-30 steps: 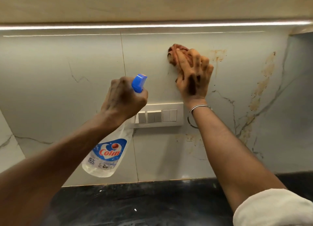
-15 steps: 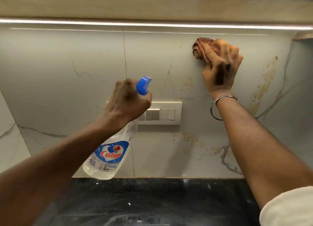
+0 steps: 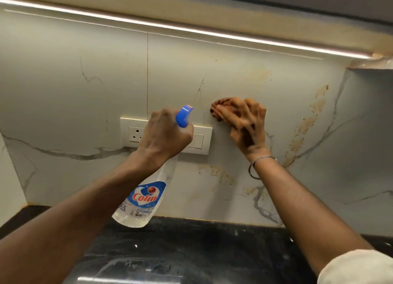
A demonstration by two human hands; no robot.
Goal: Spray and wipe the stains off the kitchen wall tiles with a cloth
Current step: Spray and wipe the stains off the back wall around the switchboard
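Observation:
My right hand [image 3: 244,124] presses a crumpled reddish-brown cloth [image 3: 219,109] flat against the white marble-look wall tiles [image 3: 244,75], just right of the switch plate. My left hand [image 3: 163,137] grips a clear spray bottle [image 3: 144,196] with a blue nozzle [image 3: 184,115] and a blue Colin label, held in front of the switch plate with the nozzle toward the wall. Brown stains run down the tiles at the right [image 3: 308,122] and below the cloth [image 3: 221,173]. A faint smear [image 3: 261,74] sits above the cloth.
A white switch and socket plate [image 3: 134,132] is fixed to the wall, half hidden by my left hand. A black countertop [image 3: 191,251] runs along the bottom. A lit strip [image 3: 170,28] lines the cabinet underside overhead. The wall turns a corner at the right [image 3: 361,113].
My right hand has slid the cloth down and to the left across the tiles, from near the light strip to beside the switch plate. The bottle hand stayed roughly in place.

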